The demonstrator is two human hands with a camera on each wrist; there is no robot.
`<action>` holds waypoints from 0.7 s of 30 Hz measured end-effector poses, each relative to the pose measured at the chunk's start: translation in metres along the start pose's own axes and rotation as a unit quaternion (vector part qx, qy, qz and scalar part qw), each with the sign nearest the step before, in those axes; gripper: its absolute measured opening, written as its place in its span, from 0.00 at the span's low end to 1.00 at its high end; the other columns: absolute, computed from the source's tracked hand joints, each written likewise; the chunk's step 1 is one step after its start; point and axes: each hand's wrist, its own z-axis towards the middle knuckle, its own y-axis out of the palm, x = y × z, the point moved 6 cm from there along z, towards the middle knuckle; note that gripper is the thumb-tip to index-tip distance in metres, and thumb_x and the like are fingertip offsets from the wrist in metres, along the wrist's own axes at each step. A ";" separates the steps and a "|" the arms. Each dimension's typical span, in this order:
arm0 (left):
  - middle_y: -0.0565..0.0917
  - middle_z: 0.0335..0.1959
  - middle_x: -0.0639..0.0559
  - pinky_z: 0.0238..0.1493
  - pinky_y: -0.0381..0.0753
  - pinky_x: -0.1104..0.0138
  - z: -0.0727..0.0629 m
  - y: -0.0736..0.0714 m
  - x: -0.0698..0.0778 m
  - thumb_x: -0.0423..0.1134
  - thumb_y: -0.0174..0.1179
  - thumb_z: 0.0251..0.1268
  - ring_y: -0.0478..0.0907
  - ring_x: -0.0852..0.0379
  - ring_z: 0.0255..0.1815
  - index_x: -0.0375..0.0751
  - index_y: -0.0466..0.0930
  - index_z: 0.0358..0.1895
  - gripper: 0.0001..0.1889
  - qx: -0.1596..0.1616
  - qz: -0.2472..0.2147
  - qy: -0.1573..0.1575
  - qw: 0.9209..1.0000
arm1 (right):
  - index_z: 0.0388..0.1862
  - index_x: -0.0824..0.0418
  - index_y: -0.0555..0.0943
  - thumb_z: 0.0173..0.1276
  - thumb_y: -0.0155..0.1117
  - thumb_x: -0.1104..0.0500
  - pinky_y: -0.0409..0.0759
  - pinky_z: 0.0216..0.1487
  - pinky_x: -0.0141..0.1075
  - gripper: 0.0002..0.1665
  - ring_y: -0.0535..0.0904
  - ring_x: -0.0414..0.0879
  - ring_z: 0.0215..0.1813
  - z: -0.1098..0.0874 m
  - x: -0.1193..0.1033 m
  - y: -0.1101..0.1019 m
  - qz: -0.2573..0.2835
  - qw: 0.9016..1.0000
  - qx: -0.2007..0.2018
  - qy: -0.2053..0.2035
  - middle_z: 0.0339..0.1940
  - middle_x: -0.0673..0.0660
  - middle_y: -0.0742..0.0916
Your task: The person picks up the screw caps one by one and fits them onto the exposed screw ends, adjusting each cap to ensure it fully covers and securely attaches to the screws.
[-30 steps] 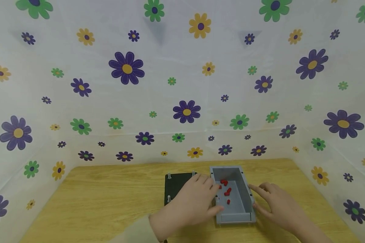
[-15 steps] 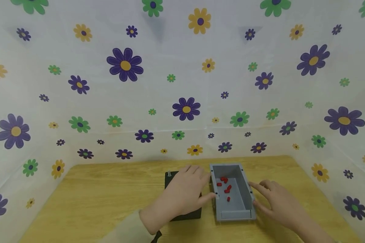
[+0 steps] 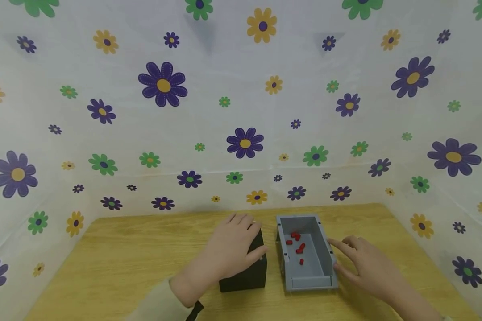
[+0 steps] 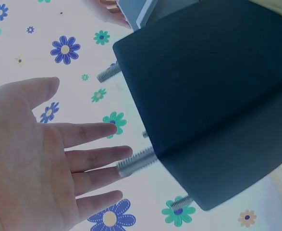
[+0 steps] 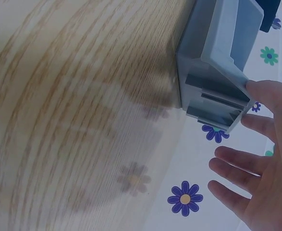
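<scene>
My left hand (image 3: 233,245) is held over a black block (image 3: 245,281), hiding much of its top in the head view. In the left wrist view its straight, slightly spread fingers (image 4: 90,134) hold nothing. Threaded metal studs (image 4: 138,161) stick out of the block (image 4: 203,86) towards that palm. To the block's right stands a grey bin (image 3: 312,284), with several small red pieces (image 3: 299,251) on its floor. My right hand (image 3: 365,265) touches the bin's right side; in the right wrist view the thumb (image 5: 263,91) is at the rim, the other fingers extended.
The wooden table (image 3: 144,258) reaches back to a white cloth (image 3: 209,133) printed with flowers, which also rises on both sides. A dark strap end (image 3: 194,310) shows by the left sleeve (image 3: 154,303).
My left hand has moved left, away from the grey bin, and is now over the black block. The right hand stays at the bin's right side. The view has tilted slightly.
</scene>
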 end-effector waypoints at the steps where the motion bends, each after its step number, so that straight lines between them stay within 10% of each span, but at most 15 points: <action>1: 0.81 0.68 0.45 0.80 0.71 0.50 -0.001 -0.001 -0.002 0.63 0.53 0.81 0.75 0.46 0.74 0.43 0.78 0.70 0.31 0.000 -0.003 -0.003 1.000 | 0.72 0.48 0.81 0.70 0.74 0.44 0.88 0.54 0.52 0.33 0.83 0.49 0.50 0.000 0.000 0.000 0.001 1.000 0.000 0.000 0.51 0.53 0.86; 21: 0.79 0.71 0.40 0.82 0.68 0.46 -0.016 0.007 -0.038 0.61 0.53 0.82 0.73 0.40 0.75 0.38 0.76 0.73 0.33 0.018 -0.041 -0.055 0.997 | 0.74 0.47 0.79 0.71 0.72 0.41 0.87 0.57 0.55 0.34 0.83 0.52 0.52 0.000 0.001 0.002 0.006 1.000 -0.027 0.014 0.54 0.54 0.85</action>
